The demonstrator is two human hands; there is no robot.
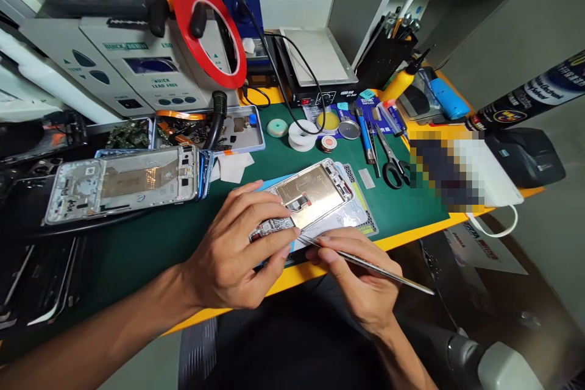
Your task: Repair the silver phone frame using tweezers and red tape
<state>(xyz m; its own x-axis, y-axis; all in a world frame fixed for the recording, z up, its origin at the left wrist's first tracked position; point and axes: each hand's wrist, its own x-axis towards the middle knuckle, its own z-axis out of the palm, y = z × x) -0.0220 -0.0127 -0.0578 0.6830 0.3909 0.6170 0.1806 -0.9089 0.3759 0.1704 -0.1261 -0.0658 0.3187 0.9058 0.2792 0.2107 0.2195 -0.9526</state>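
An opened phone frame point(322, 195) with a bare gold-coloured plate lies tilted across a light repair pad point(369, 222) near the table's front edge. My left hand point(237, 244) is closed over its near left end, fingertips on top and thumb at the lower edge, hiding part of the circuit board point(275, 225). In my right hand point(365, 274) is a pair of metal tweezers point(388, 269), held like a pen. Their tips reach the frame's near edge beside my left fingertips; whether they grip anything there is too small to tell.
More phone frames point(132, 180) are stacked at left, before a parts tray point(249, 134). A hot-air station point(150, 73) carries a red tape ring point(183, 36). Solder spools point(301, 136), scissors point(390, 161) and a heating plate point(315, 61) stand behind the pad. A spray can point(530, 94) leans in at right.
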